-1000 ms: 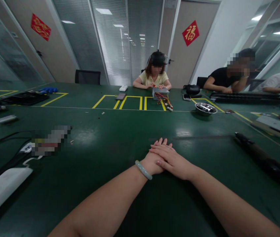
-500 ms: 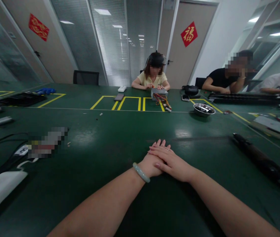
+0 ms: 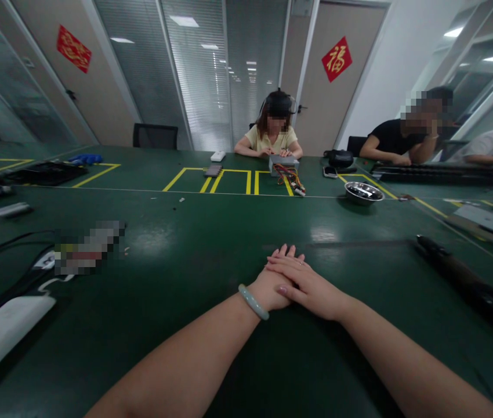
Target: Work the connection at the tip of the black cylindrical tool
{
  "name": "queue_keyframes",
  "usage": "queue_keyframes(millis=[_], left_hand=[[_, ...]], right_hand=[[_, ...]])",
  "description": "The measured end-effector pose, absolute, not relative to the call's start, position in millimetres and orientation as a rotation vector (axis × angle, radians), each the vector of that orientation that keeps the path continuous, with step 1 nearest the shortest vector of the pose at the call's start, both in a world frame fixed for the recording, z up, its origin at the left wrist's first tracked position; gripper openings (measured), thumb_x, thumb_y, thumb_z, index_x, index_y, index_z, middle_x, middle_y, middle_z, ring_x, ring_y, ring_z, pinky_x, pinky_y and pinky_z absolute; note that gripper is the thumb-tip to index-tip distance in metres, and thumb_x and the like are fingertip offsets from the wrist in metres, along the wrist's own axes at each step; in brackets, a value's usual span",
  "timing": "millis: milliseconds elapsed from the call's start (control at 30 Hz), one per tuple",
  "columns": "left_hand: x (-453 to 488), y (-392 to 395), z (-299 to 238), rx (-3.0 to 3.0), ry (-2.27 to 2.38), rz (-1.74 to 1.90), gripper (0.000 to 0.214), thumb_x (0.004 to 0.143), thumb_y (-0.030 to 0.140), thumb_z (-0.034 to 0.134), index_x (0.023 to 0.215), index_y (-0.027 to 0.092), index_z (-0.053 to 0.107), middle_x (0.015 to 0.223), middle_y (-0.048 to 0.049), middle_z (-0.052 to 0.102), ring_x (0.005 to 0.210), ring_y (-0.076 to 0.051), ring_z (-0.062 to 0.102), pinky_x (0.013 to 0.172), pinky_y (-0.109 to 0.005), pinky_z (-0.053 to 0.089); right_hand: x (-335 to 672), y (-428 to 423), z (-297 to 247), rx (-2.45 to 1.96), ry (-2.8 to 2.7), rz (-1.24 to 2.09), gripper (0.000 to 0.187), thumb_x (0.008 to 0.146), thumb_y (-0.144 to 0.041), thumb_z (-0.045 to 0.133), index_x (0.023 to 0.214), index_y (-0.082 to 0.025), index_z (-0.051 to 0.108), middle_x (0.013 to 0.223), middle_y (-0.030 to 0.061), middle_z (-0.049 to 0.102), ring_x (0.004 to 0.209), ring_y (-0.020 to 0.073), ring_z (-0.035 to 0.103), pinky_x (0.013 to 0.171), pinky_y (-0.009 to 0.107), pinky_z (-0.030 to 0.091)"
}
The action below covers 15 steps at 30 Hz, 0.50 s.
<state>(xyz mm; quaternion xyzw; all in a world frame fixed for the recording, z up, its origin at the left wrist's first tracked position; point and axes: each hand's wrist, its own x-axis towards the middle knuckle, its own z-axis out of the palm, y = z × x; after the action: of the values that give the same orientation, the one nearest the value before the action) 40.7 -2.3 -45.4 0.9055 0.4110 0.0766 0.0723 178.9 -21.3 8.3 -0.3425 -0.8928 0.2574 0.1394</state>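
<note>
My left hand [image 3: 269, 290] rests palm down on the green tabletop [image 3: 177, 278], a pale green bangle [image 3: 253, 302] around its wrist. Over it lies my right hand [image 3: 314, 288], fingers stretched out across the back of the left. A thin ring [image 3: 301, 263] shows on a right-hand finger. Neither hand holds any object. The left fingertips peek out beyond the right hand; the rest of those fingers is covered.
A white power bank-like block [image 3: 7, 334] with cables lies left. At right are a long black rod-shaped thing [image 3: 464, 278] and a metal bowl [image 3: 363, 193]. Opposite, a person [image 3: 270, 139] handles a grey box with coloured wires [image 3: 284, 165]. Others sit far right.
The whole scene has shifted slightly to the right in view, as the camera turned a little. My hands keep the same stacked pose.
</note>
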Motion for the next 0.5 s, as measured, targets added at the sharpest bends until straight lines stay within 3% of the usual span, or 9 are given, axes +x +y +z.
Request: queue_keyframes(millis=[133,233,367,500], left_hand=[[39,-1,-45,2.72,1.18,0.269,0.069,0.088,0.043,0.043,0.147,0.016,0.02,0.155,-0.0101,0.009,0.141,-0.034,0.001,0.114,-0.049,0.005],[36,-2,-39,2.693,1.188,0.343,0.067,0.092,0.05,0.034,0.148,0.018,0.016,0.155,-0.0097,0.008,0.141,-0.03,0.005,0.114,-0.047,0.009],[32,-3,-30,2.601,1.198,0.341,0.07,0.091,0.063,0.018,0.147,0.021,0.02,0.155,-0.0072,0.011,0.142,-0.027,0.006,0.114,-0.045,0.012],[30,-4,-25,2.582,1.171,0.301,0.07,0.091,0.064,0.016,0.147,0.022,0.018,0.155,-0.0046,0.009,0.142,-0.026,0.004,0.114,-0.045,0.012]], right_hand=[[179,-21,3,-1.025,-2.6,0.669,0.052,0.093,-0.05,0.04,0.141,-0.031,0.035,0.148,0.0017,0.033,0.137,0.0228,0.025,0.113,0.046,0.018],[193,-10,4,-1.288,-2.463,0.333,0.052,0.093,-0.051,0.037,0.14,-0.029,0.037,0.152,0.0037,0.023,0.14,0.0255,0.016,0.113,0.05,0.014],[261,15,15,-1.818,-1.821,-0.288,0.058,0.092,-0.055,0.03,0.139,-0.021,0.039,0.154,0.0097,0.016,0.141,0.0268,0.006,0.111,0.051,0.011],[376,24,6,-2.154,-1.114,-0.541,0.071,0.086,-0.059,0.031,0.139,-0.011,0.039,0.152,0.0195,0.014,0.14,0.0338,0.002,0.107,0.058,0.007]])
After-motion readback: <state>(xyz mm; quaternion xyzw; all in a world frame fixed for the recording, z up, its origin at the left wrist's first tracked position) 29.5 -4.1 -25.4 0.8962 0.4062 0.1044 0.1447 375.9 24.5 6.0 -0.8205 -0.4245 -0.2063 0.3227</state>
